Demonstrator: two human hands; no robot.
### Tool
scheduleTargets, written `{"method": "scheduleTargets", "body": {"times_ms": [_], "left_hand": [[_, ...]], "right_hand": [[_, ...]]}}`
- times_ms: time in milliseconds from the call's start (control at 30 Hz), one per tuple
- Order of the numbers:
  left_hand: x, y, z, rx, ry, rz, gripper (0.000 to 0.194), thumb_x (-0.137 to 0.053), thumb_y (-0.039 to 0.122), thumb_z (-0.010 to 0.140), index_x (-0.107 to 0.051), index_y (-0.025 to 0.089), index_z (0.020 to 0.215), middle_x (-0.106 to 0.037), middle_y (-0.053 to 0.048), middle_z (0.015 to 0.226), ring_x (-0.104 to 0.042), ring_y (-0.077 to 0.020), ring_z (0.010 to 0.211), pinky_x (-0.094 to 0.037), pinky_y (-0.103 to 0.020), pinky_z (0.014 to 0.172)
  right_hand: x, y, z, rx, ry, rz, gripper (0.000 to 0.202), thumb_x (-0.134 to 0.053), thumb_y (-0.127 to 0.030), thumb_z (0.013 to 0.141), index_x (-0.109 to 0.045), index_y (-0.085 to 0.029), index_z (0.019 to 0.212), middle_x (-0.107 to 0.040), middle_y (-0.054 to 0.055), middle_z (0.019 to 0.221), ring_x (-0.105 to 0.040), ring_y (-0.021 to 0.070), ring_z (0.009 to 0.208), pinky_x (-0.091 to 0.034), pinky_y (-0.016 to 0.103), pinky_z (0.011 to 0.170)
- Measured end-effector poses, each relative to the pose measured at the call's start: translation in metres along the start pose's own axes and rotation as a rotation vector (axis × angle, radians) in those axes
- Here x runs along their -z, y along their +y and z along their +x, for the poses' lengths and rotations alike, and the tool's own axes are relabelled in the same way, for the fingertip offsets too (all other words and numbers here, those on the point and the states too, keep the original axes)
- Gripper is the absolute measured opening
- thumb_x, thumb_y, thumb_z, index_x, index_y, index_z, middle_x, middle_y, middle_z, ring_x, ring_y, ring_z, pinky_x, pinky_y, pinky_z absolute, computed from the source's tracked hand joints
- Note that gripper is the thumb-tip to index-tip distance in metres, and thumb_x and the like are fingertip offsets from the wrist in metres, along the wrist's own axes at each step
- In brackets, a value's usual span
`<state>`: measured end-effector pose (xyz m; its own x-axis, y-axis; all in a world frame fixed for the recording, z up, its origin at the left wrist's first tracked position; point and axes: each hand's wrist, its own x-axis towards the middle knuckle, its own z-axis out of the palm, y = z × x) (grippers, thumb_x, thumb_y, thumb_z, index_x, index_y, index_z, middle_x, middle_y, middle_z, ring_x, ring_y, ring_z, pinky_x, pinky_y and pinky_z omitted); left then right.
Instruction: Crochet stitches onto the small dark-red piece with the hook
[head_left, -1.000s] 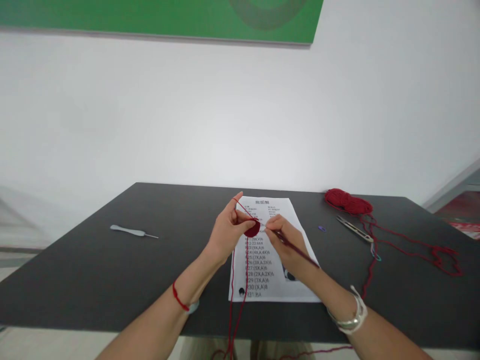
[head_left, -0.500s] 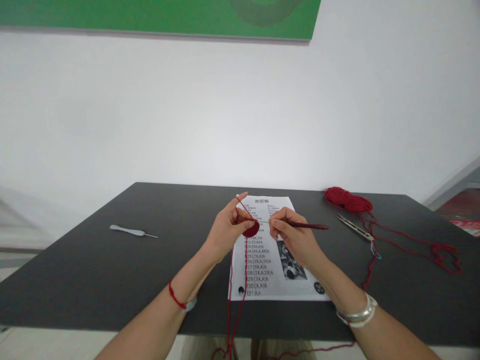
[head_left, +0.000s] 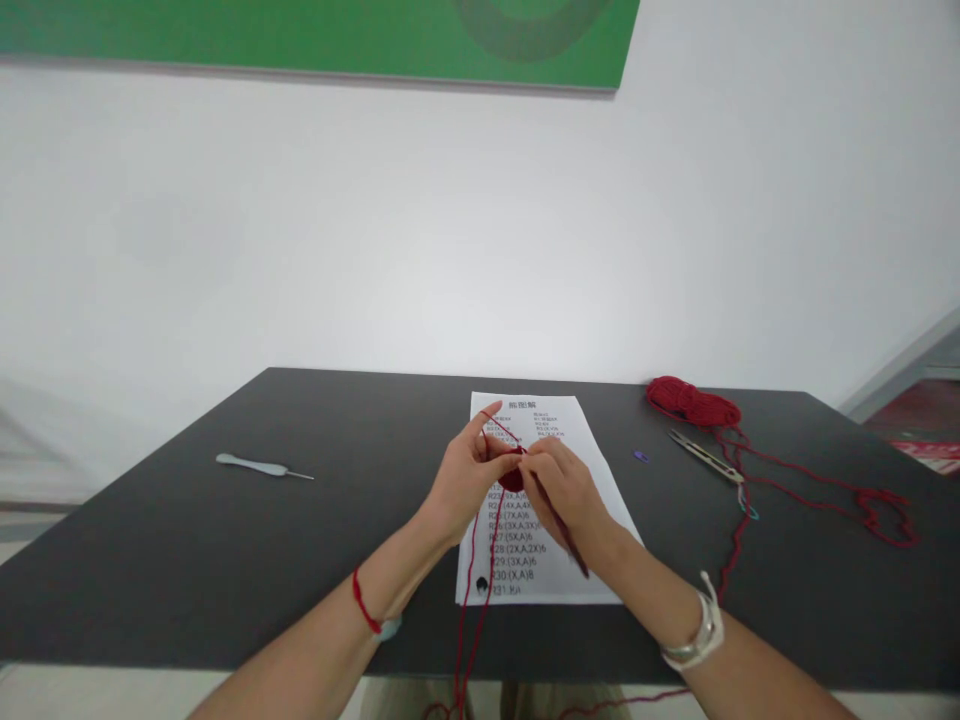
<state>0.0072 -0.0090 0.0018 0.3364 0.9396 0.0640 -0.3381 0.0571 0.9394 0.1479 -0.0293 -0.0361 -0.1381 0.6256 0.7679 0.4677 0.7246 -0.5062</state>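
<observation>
Above a printed sheet [head_left: 559, 585], my left hand [head_left: 471, 472] pinches a small round dark red crocheted piece [head_left: 513, 480]. Red yarn [head_left: 495, 421] runs over its raised index finger, and strands hang down past the table's front edge. Close against it, my right hand [head_left: 564, 488] is closed around a crochet hook with a dark red handle [head_left: 562, 528] that slants down toward me. The hook's tip is hidden at the crocheted piece, between the fingers of both hands.
A grey-handled hook [head_left: 262, 465] lies at the left of the black table [head_left: 360, 420]. To the right are a purple stitch marker [head_left: 640, 456], thread snips [head_left: 705, 456] and a red yarn skein [head_left: 691, 402] with loose strands trailing right and forward.
My right hand has moved left against my left hand, and the hook handle has swung from pointing right to slanting down. The purple marker has come into view. Both hands sit slightly lower.
</observation>
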Motion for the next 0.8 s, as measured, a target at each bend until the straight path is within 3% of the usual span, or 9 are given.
{"method": "scheduleTargets", "body": {"times_ms": [67, 167, 333, 433, 633, 800], "left_hand": [[0.001, -0.001, 0.001, 0.037, -0.022, -0.086, 0.082, -0.075, 0.010, 0.062, -0.039, 0.011, 0.135, -0.060, 0.006, 0.058, -0.053, -0.0096, 0.053, -0.041, -0.024, 0.058], [0.006, -0.001, 0.003, 0.111, -0.063, -0.196, 0.077, -0.075, 0.007, 0.060, -0.043, 0.011, 0.130, -0.064, 0.003, 0.063, -0.058, -0.0101, 0.059, -0.043, -0.023, 0.063], [0.013, 0.005, 0.007, 0.169, -0.092, -0.257, 0.064, -0.073, 0.002, 0.061, -0.051, 0.012, 0.121, -0.065, 0.002, 0.067, -0.060, -0.0098, 0.061, -0.045, -0.024, 0.069], [0.015, 0.011, 0.007, 0.156, -0.088, -0.241, 0.065, -0.073, 0.001, 0.061, -0.051, 0.012, 0.121, -0.064, 0.002, 0.068, -0.059, -0.0093, 0.062, -0.044, -0.023, 0.067], [0.019, 0.018, 0.006, 0.141, -0.156, -0.144, 0.066, -0.074, 0.004, 0.061, -0.051, 0.014, 0.122, -0.061, 0.004, 0.067, -0.056, -0.0083, 0.059, -0.040, -0.022, 0.060], [0.025, 0.019, 0.008, 0.159, -0.240, -0.104, 0.065, -0.073, 0.005, 0.062, -0.052, 0.016, 0.122, -0.062, 0.002, 0.072, -0.057, -0.0101, 0.063, -0.040, -0.023, 0.062]], "right_hand": [[-0.002, 0.000, -0.002, 0.101, 0.021, -0.097, 0.017, -0.050, -0.013, 0.087, -0.050, -0.022, 0.072, -0.052, 0.002, 0.073, -0.049, 0.0177, 0.068, -0.041, 0.033, 0.064], [-0.003, -0.002, -0.001, 0.110, 0.075, -0.024, 0.011, -0.049, -0.013, 0.088, -0.051, -0.022, 0.082, -0.054, 0.002, 0.078, -0.052, 0.0163, 0.069, -0.044, 0.030, 0.062], [0.002, -0.002, 0.005, -0.266, 0.099, 0.564, 0.005, -0.056, -0.020, 0.086, -0.053, -0.023, 0.083, -0.052, -0.001, 0.081, -0.051, 0.0107, 0.059, -0.044, 0.026, 0.054], [0.005, 0.001, 0.007, -0.367, 0.088, 0.757, 0.007, -0.060, -0.024, 0.083, -0.054, -0.022, 0.080, -0.052, -0.002, 0.078, -0.051, 0.0104, 0.057, -0.043, 0.026, 0.053], [0.016, -0.001, 0.009, -0.351, 0.057, 0.684, 0.008, -0.064, -0.023, 0.080, -0.057, -0.021, 0.077, -0.054, -0.002, 0.073, -0.048, 0.0098, 0.054, -0.039, 0.026, 0.050], [0.020, -0.002, 0.011, -0.397, 0.020, 0.782, 0.007, -0.064, -0.023, 0.081, -0.058, -0.022, 0.078, -0.053, -0.003, 0.065, -0.046, 0.0102, 0.051, -0.036, 0.026, 0.048]]}}
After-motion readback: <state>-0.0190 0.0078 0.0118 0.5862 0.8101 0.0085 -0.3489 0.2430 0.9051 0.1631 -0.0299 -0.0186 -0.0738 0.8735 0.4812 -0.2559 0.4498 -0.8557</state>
